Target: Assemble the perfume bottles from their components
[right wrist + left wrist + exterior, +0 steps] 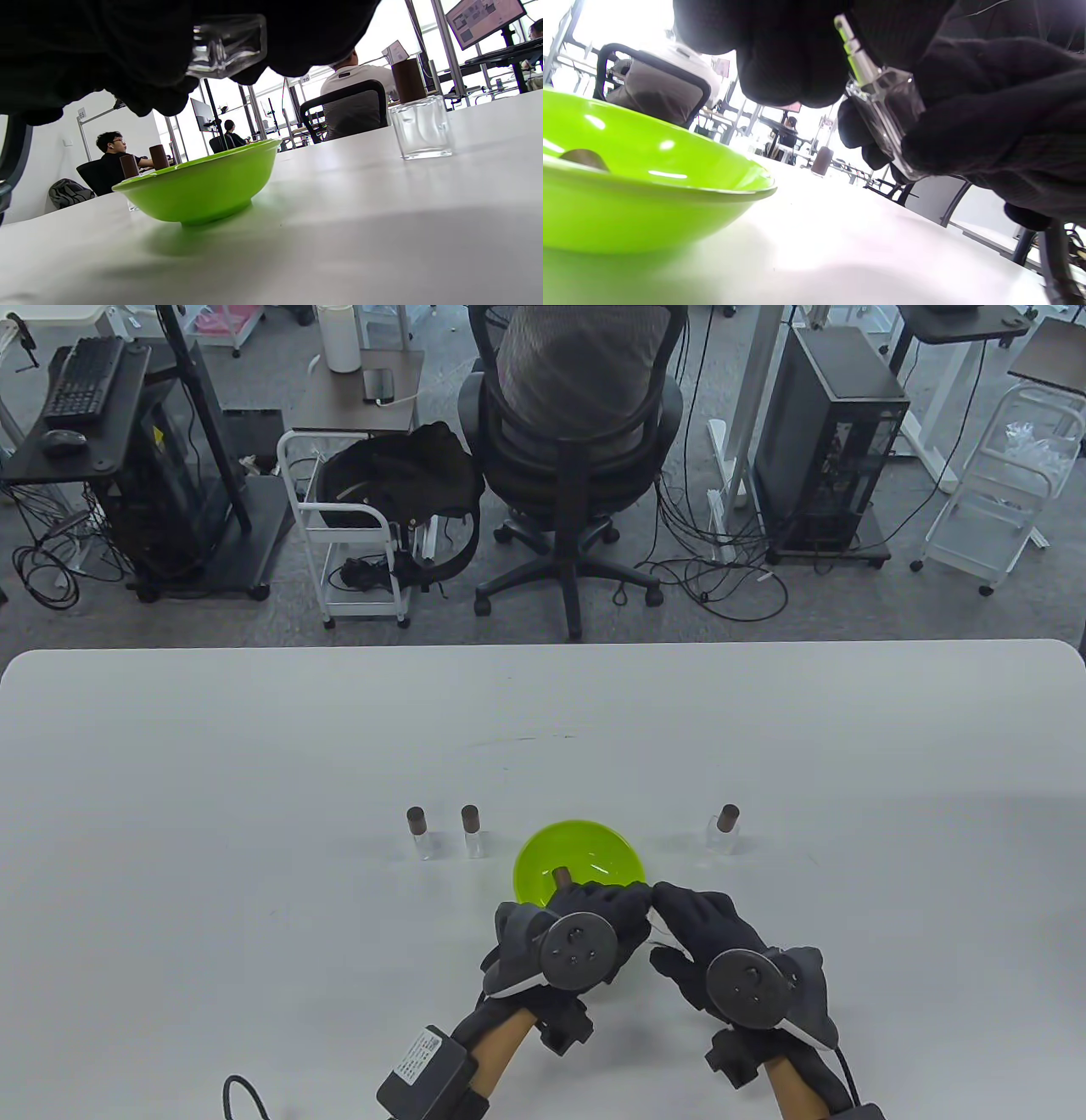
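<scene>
Right hand (721, 937) gripping a square clear glass bottle (888, 120) with bare metal nozzle, left hand (585, 920) fingertips at its tip, grip unclear, glossy lime bowl (543, 857) beside.

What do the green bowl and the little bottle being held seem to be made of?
The green bowl looks like glossy plastic: uniform bright colour with soft highlights, slightly translucent from above. The held bottle appears to be clear glass or hard clear plastic, since the glove shows through it; its spray stem looks like shiny metal.
</scene>
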`<state>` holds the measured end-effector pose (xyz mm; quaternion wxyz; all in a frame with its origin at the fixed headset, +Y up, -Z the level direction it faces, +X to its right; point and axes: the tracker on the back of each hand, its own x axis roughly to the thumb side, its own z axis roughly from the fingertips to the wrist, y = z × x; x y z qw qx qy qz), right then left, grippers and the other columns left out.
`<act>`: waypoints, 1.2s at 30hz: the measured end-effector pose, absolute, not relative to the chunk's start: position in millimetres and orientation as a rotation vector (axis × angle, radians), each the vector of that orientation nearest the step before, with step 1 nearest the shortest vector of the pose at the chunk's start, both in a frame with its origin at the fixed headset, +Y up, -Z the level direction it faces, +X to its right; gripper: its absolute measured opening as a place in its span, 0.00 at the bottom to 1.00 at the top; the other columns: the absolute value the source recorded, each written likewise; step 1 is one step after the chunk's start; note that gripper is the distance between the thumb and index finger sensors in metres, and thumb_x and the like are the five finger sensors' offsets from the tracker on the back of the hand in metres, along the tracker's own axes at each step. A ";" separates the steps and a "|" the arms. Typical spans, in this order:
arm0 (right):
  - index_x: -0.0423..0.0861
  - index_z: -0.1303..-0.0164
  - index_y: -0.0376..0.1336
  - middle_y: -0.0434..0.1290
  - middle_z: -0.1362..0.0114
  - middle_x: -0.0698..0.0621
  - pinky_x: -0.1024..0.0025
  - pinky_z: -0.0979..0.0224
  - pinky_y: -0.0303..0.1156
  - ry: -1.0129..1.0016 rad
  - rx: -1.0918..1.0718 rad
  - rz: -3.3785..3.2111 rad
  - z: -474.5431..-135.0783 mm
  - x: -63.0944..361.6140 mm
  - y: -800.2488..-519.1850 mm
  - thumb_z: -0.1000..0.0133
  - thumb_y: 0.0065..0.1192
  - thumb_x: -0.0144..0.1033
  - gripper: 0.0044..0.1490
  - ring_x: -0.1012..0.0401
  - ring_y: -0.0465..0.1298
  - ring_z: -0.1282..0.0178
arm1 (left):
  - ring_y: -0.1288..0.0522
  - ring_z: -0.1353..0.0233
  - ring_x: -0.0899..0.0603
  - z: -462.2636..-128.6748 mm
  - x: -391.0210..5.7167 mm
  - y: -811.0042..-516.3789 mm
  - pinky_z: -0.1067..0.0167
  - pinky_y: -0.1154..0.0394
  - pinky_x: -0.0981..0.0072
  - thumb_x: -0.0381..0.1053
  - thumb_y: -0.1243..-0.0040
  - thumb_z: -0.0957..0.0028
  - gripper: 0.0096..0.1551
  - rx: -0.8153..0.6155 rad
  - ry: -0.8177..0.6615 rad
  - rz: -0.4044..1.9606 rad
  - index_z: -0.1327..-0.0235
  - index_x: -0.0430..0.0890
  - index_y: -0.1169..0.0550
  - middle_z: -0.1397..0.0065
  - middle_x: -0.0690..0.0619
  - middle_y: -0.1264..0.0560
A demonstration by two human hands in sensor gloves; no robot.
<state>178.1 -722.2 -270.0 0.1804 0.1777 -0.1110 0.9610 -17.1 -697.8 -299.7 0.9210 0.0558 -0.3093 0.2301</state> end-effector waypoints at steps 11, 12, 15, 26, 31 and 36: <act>0.47 0.18 0.53 0.68 0.18 0.47 0.52 0.22 0.73 -0.349 0.356 2.787 -278.1 201.6 -727.3 0.43 0.66 0.50 0.45 0.50 0.71 0.23 | 0.26 0.22 0.44 -336.2 -31.4 -681.2 0.25 0.31 0.51 0.48 0.35 0.45 0.36 -0.040 -0.467 -0.008 0.22 0.55 0.35 0.20 0.58 0.29; 0.47 0.18 0.53 0.68 0.18 0.47 0.52 0.21 0.73 -0.351 0.351 2.795 -278.5 202.0 -727.7 0.43 0.66 0.50 0.45 0.50 0.71 0.23 | 0.28 0.21 0.44 -338.8 -27.2 -686.0 0.24 0.31 0.51 0.47 0.35 0.45 0.37 -0.066 -0.468 -0.078 0.22 0.56 0.36 0.19 0.59 0.29; 0.47 0.18 0.53 0.68 0.19 0.47 0.52 0.22 0.73 -0.351 0.332 2.789 -279.2 205.1 -728.4 0.43 0.66 0.50 0.45 0.50 0.71 0.23 | 0.29 0.20 0.46 -346.4 -14.6 -700.8 0.24 0.32 0.52 0.48 0.34 0.47 0.39 -0.102 -0.457 -0.260 0.22 0.58 0.37 0.18 0.61 0.31; 0.46 0.18 0.53 0.68 0.19 0.47 0.52 0.22 0.73 -0.378 0.239 2.741 -280.9 222.8 -728.3 0.43 0.66 0.50 0.45 0.49 0.71 0.23 | 0.29 0.20 0.48 -364.2 9.7 -736.5 0.23 0.32 0.55 0.52 0.33 0.48 0.40 -0.176 -0.428 -0.486 0.22 0.59 0.38 0.19 0.61 0.30; 0.46 0.18 0.53 0.68 0.19 0.46 0.52 0.22 0.73 -0.364 0.219 2.728 -282.4 225.9 -730.3 0.42 0.66 0.50 0.45 0.50 0.71 0.24 | 0.24 0.25 0.49 -364.5 14.2 -746.6 0.26 0.29 0.56 0.54 0.34 0.48 0.36 -0.191 -0.439 -0.535 0.25 0.58 0.34 0.25 0.62 0.25; 0.46 0.18 0.53 0.68 0.19 0.46 0.52 0.22 0.73 -0.356 0.213 2.729 -282.1 225.3 -730.2 0.43 0.66 0.50 0.45 0.49 0.71 0.24 | 0.21 0.29 0.48 -361.6 15.6 -745.6 0.28 0.28 0.57 0.54 0.35 0.48 0.35 -0.180 -0.447 -0.549 0.26 0.57 0.32 0.27 0.59 0.24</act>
